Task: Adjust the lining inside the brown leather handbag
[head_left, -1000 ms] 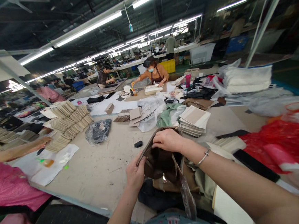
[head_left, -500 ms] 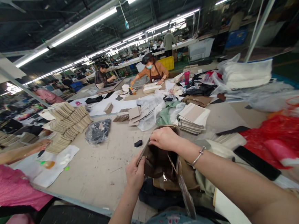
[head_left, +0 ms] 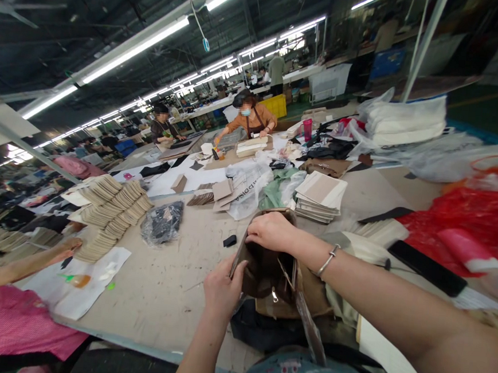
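The bench (head_left: 158, 294) carries the work, with its contents lying where they lay a second ago. The brown bag (head_left: 250, 280) sits at the near side of the bench, close in front of the wearer, mouth upward and spread, and has kept essentially the same position. The left hand (head_left: 224, 286) stays clamped on the rim, thumb along the inside, its grip holding the bag wall. The right hand (head_left: 271, 231) has shifted slightly toward that same wall, fingers bent into the mouth; whether its grip pinches anything cannot be told, the fingertips being obscured. In my judgement, handling remains confined to the mouth, with the left hand steadying. The metal zip pull (head_left: 275, 295) hangs apart from both hands, its place little altered.
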Demonstrator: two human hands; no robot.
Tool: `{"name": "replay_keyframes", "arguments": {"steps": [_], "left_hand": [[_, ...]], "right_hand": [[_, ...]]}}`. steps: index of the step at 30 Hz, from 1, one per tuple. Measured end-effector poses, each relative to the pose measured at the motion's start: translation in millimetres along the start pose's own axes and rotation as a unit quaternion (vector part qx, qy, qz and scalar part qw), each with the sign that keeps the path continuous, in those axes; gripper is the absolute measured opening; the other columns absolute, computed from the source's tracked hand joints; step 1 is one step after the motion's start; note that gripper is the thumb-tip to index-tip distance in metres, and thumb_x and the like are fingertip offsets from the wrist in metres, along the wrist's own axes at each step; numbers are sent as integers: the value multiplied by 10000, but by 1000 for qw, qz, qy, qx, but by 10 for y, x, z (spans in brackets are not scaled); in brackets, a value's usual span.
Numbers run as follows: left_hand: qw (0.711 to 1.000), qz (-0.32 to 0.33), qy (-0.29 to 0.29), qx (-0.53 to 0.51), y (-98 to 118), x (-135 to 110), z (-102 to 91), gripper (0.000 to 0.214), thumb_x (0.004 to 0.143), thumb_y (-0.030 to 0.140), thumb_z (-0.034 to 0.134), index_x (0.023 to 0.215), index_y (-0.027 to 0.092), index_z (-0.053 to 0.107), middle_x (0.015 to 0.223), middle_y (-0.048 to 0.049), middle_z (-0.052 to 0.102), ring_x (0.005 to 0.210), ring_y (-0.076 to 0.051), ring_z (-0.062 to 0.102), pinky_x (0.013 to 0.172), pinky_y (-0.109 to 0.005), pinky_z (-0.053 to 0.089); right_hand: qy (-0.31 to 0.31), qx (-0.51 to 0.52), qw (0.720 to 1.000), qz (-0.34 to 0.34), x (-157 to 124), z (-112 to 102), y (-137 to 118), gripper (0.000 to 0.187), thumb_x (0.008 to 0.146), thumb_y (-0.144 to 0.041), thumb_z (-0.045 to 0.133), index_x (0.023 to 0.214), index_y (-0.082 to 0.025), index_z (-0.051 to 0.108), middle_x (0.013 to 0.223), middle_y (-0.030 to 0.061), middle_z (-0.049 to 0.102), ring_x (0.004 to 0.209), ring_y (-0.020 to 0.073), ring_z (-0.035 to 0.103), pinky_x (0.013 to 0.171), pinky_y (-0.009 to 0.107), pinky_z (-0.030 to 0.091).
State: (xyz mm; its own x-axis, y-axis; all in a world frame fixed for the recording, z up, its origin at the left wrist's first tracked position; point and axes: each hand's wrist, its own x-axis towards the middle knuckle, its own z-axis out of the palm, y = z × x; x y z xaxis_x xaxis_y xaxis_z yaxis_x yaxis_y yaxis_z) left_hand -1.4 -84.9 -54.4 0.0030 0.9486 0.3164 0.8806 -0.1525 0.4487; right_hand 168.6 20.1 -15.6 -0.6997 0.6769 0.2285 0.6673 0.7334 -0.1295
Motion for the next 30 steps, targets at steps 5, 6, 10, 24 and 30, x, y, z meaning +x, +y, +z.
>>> {"name": "replay_keyframes", "arguments": {"steps": [5, 6, 10, 24, 30], "left_hand": [[1000, 5, 19, 15, 6, 20, 41, 278, 865, 312, 419, 960, 190, 651, 875, -46, 688, 804, -146, 622, 738, -237, 443], [1000, 5, 20, 16, 7, 23, 49, 274, 866, 309, 417, 946, 189, 651, 868, -43, 686, 800, -143, 620, 733, -234, 441], [999, 4, 27, 25, -1, 34, 76, 257, 867, 305, 417, 897, 187, 644, 826, -27, 675, 777, -135, 611, 712, -230, 424], [999, -14, 13, 27, -27, 15, 86, 292, 883, 331, 373, 830, 186, 621, 772, -24, 642, 745, -132, 582, 681, -233, 391], [999, -16, 11, 28, -22, 30, 67, 298, 876, 343, 380, 785, 188, 618, 738, -20, 643, 708, -134, 585, 653, -234, 391]], "right_hand": [[-7, 4, 1000, 7, -7, -27, -6, 335, 844, -429, 445, 830, -201, 690, 851, 71, 687, 792, 190, 595, 642, 254, 372], [-7, 5, 1000, 9, -9, -30, -5, 334, 842, -428, 449, 828, -199, 692, 847, 71, 687, 791, 192, 597, 640, 254, 373], [-5, 13, 1000, 10, -14, -18, 4, 331, 834, -433, 462, 818, -198, 695, 842, 70, 688, 792, 195, 601, 626, 253, 373], [-14, 87, 986, -138, -94, -70, 330, 378, 742, -543, 552, 871, -211, 680, 831, 39, 684, 774, 168, 590, 669, 245, 374], [4, 57, 995, -79, -83, -97, 365, 185, 816, -318, 519, 857, -222, 672, 846, 29, 687, 785, 157, 597, 634, 234, 365]]}}
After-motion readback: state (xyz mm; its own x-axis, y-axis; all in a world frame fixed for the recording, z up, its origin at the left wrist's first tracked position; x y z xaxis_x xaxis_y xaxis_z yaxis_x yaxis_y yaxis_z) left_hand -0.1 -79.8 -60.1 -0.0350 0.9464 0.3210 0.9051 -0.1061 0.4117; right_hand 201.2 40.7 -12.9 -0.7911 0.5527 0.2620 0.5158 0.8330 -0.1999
